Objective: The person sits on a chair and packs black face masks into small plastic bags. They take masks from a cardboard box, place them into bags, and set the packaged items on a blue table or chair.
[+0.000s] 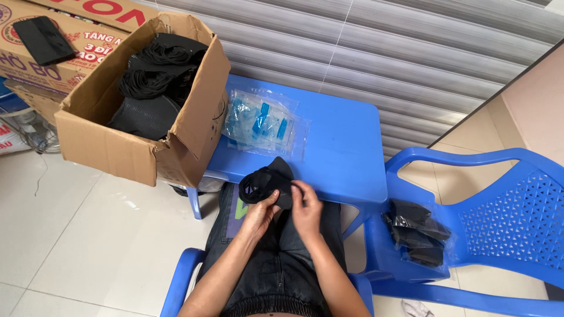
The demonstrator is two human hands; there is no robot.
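A black fabric piece (267,179) with looped straps is held over my lap, at the near edge of the blue plastic table (343,147). My left hand (261,211) grips its lower left part. My right hand (305,205) pinches its right side with thumb and fingers. A stack of clear plastic bags (261,120) with blue printing lies on the table just beyond the fabric piece.
An open cardboard box (126,149) full of black fabric pieces stands on the left. Behind it is a printed carton with a black phone (44,40) on top. A blue plastic chair (487,217) on the right holds bagged black pieces (417,232). Tiled floor lies around.
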